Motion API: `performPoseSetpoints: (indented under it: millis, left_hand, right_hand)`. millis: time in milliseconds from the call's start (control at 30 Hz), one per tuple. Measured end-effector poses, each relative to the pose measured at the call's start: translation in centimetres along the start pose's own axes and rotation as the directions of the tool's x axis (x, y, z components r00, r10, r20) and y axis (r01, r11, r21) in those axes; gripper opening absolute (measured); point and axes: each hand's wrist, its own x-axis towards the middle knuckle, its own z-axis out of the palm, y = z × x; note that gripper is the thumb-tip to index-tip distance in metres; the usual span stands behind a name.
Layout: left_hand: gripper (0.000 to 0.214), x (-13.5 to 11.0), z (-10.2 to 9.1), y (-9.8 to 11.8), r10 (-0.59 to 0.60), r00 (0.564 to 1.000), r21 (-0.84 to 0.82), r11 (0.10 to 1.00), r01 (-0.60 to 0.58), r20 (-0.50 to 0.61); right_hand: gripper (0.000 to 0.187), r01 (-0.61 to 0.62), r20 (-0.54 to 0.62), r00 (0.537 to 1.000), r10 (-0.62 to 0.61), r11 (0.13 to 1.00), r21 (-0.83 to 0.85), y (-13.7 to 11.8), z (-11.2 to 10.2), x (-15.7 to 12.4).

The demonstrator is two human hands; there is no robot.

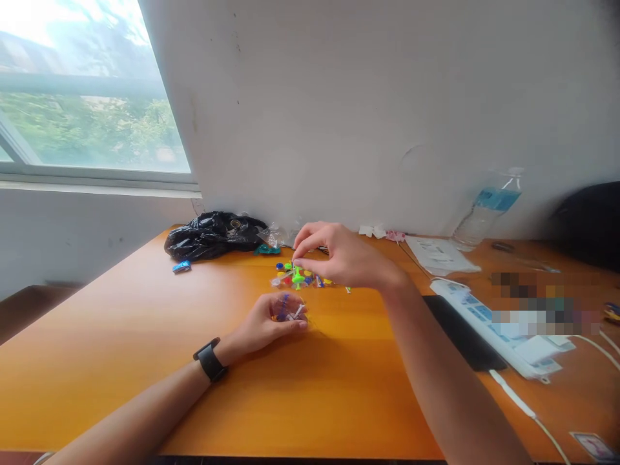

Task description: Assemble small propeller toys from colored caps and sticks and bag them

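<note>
My left hand rests on the wooden table, fingers curled round what looks like a small clear plastic bag with blue marks. Small white pieces show in or against it. Above and beyond, my right hand pinches a bright green plastic piece between thumb and fingertips. It has a thin stem and a wider disc low down, like a spinning top. Behind and around it lies a cluster of small coloured plastic parts, blue, yellow, red and white. The fingers partly hide the green piece's upper end.
A black plastic bag lies at the back left, near a small blue packet. To the right are a white power strip, a dark flat device, a paper sheet, a clear bottle and white cables.
</note>
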Motion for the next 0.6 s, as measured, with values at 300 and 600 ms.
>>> performPoseSetpoints:
  millis: [300, 600]
  left_hand:
    - [0.034, 0.0, 0.0, 0.1, 0.028, 0.999, 0.063, 0.998, -0.025, -0.041]
    - [0.039, 0.0, 0.1, 0.1, 0.05, 0.999, 0.127, 0.991, -0.049, -0.011]
  right_hand:
    - [0.017, 0.079, 0.165, 0.985, -0.045, 0.976, -0.205, 0.6, 0.2, 0.0]
    - [0.015, -0.136, 0.214, 0.961, 0.177, 0.972, -0.191, 2.1, 1.4, -0.4]
